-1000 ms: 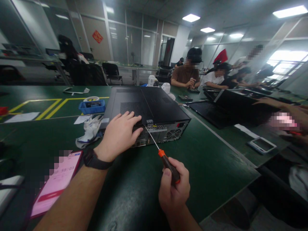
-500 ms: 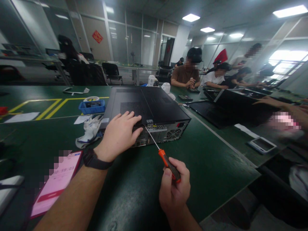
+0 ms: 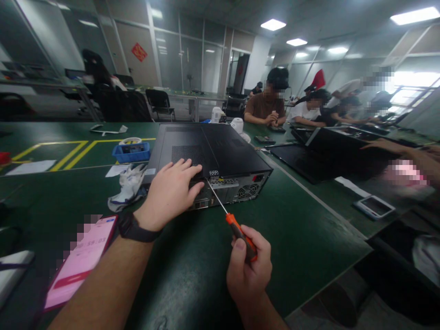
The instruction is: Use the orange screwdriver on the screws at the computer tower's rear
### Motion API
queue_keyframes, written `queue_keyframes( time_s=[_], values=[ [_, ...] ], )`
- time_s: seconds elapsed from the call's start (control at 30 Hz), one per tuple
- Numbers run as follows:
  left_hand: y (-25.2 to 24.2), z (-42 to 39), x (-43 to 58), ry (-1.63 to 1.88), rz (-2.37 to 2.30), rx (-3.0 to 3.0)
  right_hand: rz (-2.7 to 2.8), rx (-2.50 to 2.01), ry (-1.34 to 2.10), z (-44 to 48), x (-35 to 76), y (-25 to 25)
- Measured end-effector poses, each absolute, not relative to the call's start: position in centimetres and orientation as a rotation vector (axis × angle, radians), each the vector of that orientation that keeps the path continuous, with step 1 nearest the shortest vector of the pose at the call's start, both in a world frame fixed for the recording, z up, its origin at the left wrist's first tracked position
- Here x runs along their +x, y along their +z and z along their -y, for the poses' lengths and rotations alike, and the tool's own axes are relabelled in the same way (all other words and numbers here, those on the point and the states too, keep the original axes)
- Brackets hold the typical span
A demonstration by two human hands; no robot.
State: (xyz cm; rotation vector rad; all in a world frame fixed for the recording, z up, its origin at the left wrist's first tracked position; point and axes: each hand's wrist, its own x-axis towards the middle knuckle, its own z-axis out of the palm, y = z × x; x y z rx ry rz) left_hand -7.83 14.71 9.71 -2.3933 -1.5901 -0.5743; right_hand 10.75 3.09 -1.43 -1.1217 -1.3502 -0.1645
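Note:
A black desktop computer case lies on its side on the green table, its rear panel with the fan grille facing me. My left hand rests flat near the case's rear edge, fingers spread and thumb toward the back panel. Around the orange and black handle of a screwdriver, my right hand is closed, thumb and forefinger pinching it. The screwdriver's thin shaft slants up to the rear panel's top edge, beside my left thumb. What its tip touches there is too small to make out.
Left of the case are a blue bin, a roll of tape and crumpled gloves. A pink-screened phone lies near my left forearm. Rightward are a black panel, a white-framed device and a co-worker's hand.
The screwdriver handle has turned slightly in my right hand, and its tip stays at the same spot. My left hand has not moved. A person in the background at right leans further over.

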Motion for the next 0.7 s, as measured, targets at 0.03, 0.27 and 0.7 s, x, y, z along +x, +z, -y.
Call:
queue_keyframes(
  time_s=[0.03, 0.27, 0.7],
  values=[
    [9.7, -14.7, -7.8, -0.578, 1.584, -2.391, 1.346, -1.143, -0.166, -3.1, 10.8, -1.6],
    [9.7, -14.7, -7.9, -0.566, 1.58, -2.392, 1.373, -1.098, -0.146, -3.0, 10.8, -1.3],
    [9.8, -14.7, -7.9, -0.582, 1.572, -2.399, 1.365, -1.149, -0.067, -2.9, 11.0, -2.2]
  ],
)
